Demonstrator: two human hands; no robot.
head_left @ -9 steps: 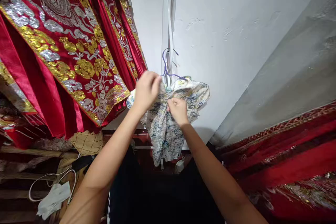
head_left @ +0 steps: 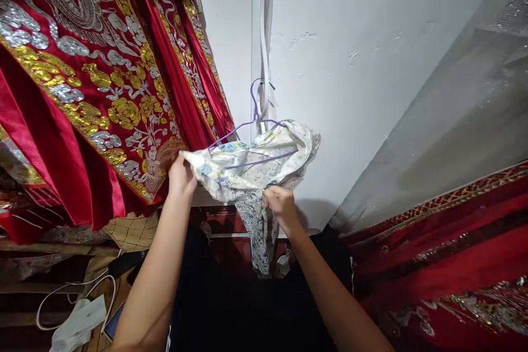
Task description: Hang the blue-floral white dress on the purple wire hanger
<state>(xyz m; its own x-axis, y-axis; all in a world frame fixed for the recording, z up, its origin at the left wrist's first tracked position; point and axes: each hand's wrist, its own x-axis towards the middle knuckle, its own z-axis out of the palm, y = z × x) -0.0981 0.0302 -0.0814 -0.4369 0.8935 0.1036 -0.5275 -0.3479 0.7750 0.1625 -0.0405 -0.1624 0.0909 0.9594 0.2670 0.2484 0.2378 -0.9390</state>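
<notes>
A pale floral-print garment (head_left: 256,168), perhaps a blouse, hangs by its right shoulder on a purple wire hanger (head_left: 256,115). The hanger's hook is over something by a white strap on the wall. My left hand (head_left: 181,177) is closed on the garment's left shoulder edge, stretching it out to the left, clear of the hanger's left arm. At the front middle of the neckline, my right hand (head_left: 280,203) pinches the cloth and draws it toward me. The neck opening gapes, and the hanger's lower bar shows inside it. Below, the patterned cloth hangs bunched.
Red cloth with gold and silver sequin embroidery (head_left: 127,115) hangs at the left. More red fabric (head_left: 454,253) covers the lower right, under plastic sheeting (head_left: 449,104). A white cable (head_left: 41,308), white tissue (head_left: 80,324) and a phone (head_left: 113,322) lie at lower left.
My left hand has moved left and down from beside the hanger, pulling the garment's left shoulder outward. My right hand has lowered slightly with the neckline, which has opened wide.
</notes>
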